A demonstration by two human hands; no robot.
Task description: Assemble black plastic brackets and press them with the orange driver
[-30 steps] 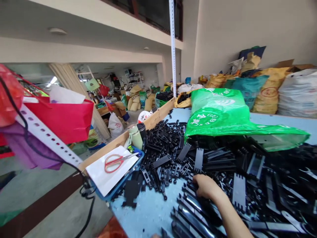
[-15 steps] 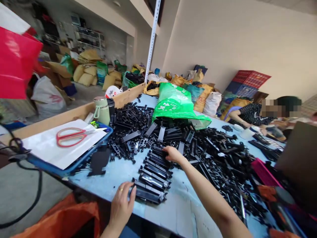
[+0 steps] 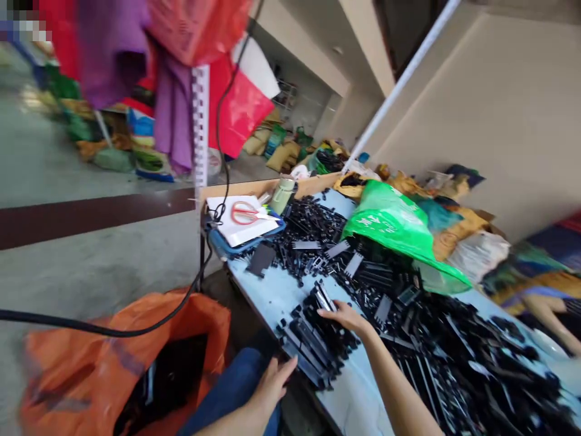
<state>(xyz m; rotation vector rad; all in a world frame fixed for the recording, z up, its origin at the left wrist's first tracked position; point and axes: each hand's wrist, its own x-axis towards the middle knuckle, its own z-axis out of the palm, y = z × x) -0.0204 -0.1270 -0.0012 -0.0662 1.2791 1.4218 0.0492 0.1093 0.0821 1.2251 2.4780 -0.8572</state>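
Note:
Several long black plastic parts (image 3: 311, 342) lie side by side in a row near the table's front edge. My left hand (image 3: 272, 387) is at the near end of this row, thumb and fingers apart, with nothing seen in it; its fingertips are close to the nearest part. At the far end, my right hand (image 3: 347, 318) has its thumb and fingers closed on a shiny black plastic part (image 3: 323, 297), which is tilted against the row. The palm side of the right hand is hidden.
Heaps of loose black parts (image 3: 436, 339) spread beyond and to the right, partly under a green bag (image 3: 394, 218). Red-handled scissors (image 3: 245, 213) lie on white paper in a blue tray (image 3: 218, 242). An orange sack (image 3: 218, 315) stands on the floor at left, with a black cable (image 3: 136, 332) across it.
The view has swung left and down, bringing the orange sack fully in. The row is closer together, its far part now tilted up at my right fingers. My left hand has come off the nearest part.

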